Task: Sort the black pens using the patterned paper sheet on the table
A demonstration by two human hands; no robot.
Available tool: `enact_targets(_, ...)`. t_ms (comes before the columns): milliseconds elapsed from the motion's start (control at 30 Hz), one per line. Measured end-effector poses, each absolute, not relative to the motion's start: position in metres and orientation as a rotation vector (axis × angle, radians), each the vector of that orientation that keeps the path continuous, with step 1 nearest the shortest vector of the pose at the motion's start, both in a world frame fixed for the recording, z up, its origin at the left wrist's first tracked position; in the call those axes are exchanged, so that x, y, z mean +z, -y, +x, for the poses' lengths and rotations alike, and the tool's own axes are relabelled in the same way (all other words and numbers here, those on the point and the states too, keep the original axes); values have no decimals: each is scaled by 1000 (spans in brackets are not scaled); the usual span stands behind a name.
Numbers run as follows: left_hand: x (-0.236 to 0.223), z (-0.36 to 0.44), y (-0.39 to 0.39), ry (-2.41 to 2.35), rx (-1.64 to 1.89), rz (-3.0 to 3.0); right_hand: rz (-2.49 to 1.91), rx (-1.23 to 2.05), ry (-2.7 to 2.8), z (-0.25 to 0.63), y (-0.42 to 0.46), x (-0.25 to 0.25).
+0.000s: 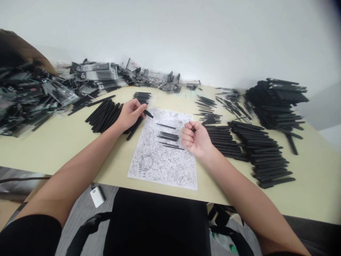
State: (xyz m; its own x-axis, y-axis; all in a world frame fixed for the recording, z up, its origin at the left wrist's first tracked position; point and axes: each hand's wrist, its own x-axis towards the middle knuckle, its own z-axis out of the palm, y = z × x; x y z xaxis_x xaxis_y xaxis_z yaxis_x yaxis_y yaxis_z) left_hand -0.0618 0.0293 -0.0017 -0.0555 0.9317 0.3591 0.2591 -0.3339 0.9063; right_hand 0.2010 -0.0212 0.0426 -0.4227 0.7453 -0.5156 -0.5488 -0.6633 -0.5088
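Observation:
My left hand (131,114) is closed around a black pen piece (148,113), whose end points out to the right past the fingertips. It is above the left edge of a scribbled sheet of paper (162,174). Curled into a fist at the sheet's right edge is my right hand (196,138); a small dark bit shows between its fingers, too hidden to name. Several thin black refills (168,136) lie on the sheet between my hands. A heap of black pen barrels (102,115) sits beside my left wrist. Rows of black pens (223,142) lie right of my right hand.
Plastic-wrapped packets (93,73) are piled along the back and left of the yellow table (114,156). More thin refills (206,105) lie at the back right. A tall stack of black pens (277,94) stands at the far right. Below the table edge hangs a white box (97,196).

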Motion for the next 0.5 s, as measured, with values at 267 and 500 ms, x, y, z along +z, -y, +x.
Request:
enact_targets(267,-1,-62,-29,-1296,1429,1609,-1172,2032,353,196,24,44)
enact_targets(500,0,-62,-28,-1310,1429,1612,-1258,1986,379,194,24,42)
